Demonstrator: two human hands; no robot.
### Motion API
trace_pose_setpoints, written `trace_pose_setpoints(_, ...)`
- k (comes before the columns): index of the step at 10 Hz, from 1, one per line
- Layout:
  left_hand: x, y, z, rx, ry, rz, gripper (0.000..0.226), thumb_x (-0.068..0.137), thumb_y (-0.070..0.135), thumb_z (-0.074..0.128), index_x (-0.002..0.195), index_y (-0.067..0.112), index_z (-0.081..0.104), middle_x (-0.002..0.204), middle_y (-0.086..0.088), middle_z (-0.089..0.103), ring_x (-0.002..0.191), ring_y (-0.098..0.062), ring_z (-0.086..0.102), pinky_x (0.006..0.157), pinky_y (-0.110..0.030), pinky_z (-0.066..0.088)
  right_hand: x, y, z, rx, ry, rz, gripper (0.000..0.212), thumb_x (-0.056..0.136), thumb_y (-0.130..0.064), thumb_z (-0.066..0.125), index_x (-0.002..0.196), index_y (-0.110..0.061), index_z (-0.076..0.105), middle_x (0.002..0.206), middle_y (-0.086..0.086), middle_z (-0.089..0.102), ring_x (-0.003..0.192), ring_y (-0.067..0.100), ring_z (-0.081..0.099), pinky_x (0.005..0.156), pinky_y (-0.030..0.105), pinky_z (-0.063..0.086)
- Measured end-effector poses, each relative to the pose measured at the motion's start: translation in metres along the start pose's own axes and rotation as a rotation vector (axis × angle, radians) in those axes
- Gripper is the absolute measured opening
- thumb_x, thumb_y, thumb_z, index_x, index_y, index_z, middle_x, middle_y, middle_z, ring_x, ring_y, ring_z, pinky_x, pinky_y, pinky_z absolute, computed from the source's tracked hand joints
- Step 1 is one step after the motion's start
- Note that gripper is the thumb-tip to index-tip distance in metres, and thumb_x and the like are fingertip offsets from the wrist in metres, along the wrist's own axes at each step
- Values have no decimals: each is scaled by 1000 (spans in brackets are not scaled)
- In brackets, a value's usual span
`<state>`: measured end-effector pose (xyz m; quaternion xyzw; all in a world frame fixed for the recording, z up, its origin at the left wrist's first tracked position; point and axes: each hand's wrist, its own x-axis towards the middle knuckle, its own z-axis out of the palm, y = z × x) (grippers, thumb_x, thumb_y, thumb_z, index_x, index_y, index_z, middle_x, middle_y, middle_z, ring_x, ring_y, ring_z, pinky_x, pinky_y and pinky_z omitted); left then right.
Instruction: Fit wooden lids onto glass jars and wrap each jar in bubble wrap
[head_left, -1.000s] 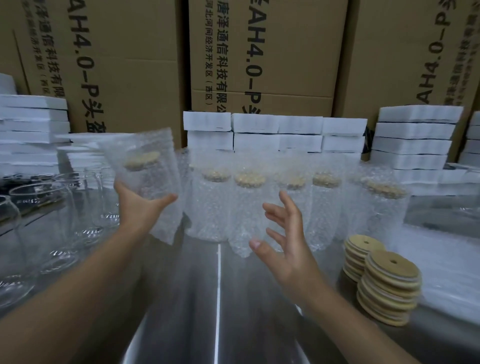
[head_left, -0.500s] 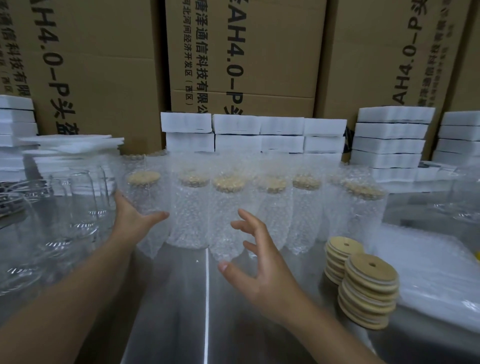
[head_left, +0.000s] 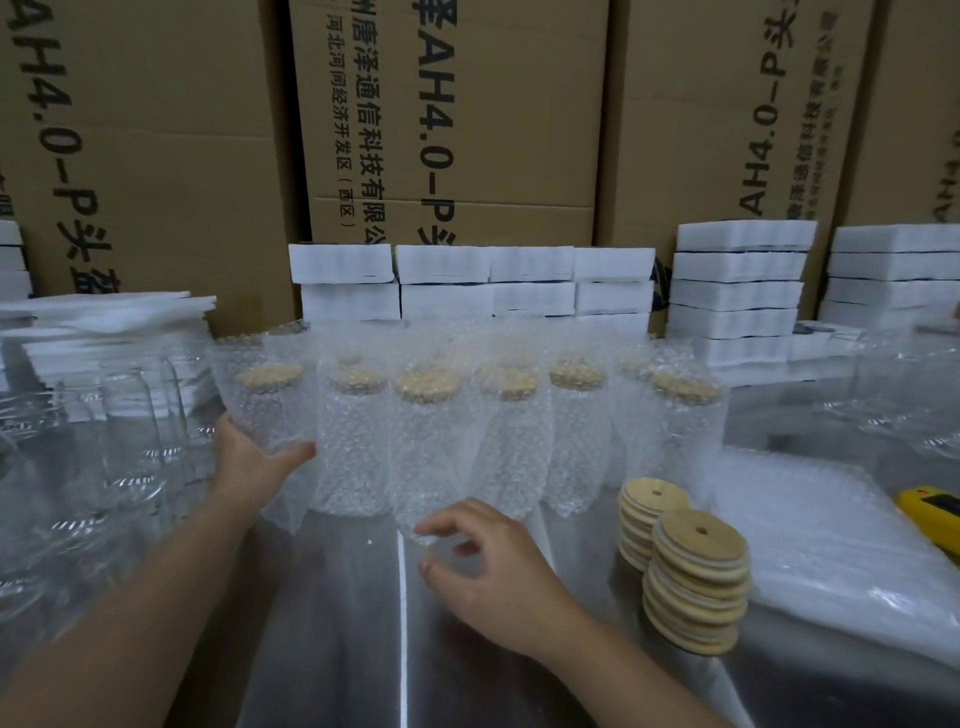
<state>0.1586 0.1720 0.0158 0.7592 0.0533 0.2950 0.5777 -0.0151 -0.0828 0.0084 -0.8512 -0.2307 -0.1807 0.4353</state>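
Note:
A row of several glass jars with wooden lids, each wrapped in bubble wrap, stands across the steel table. My left hand grips one more wrapped jar from its left side, holding it at the row's left end. My right hand hovers low in front of the middle jar with its fingers loosely curled. Its index fingertip is at the lower edge of that jar's wrap. Two stacks of round wooden lids sit to the right.
Bare glass jars crowd the left side. A pile of bubble wrap sheets lies at the right, with a yellow tool on it. White foam blocks and tall cardboard boxes close off the back.
My left hand has lowered the wrapped jar from chest height to the left end of the row. My right hand has dropped toward the table, and its spread fingers have curled.

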Motion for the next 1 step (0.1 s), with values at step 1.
trace_pose_setpoints(1,-6,7,-4,-83,69,-48,113,66,19,90,149,8,15,150,-17,32,137,-34,37,111,-46,34,0,4,4,-24,-34,36,15,83,-21,66,95,-16,71,95,-6,68,89,-6,55,77,6,41)
